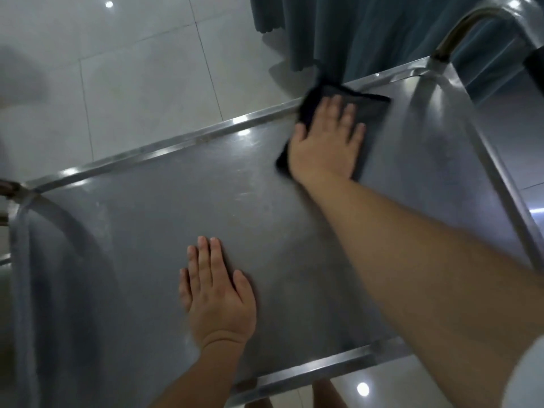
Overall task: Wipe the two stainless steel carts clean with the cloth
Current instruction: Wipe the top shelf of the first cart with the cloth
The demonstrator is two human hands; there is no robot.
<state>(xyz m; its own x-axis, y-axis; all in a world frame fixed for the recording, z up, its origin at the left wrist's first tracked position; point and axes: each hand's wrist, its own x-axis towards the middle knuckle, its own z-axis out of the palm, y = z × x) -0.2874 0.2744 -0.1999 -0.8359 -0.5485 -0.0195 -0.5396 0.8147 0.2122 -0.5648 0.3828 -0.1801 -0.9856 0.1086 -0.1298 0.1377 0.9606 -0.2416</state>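
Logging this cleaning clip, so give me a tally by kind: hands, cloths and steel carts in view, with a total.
Hands: 2, left hand flat on the cart top, right hand pressing the cloth
Cloths: 1, dark cloth
Steel carts: 1, cart
Total: 4

Dim, cool and grey throughout. Round ceiling-light glints on the glossy floor point(109, 4) and bright streaks along the cart point(206, 134) rim. Soft shadow beside the left hand point(216, 293). Motion blur on the cloth point(368, 110) edges; wide-angle bending toward the corners.
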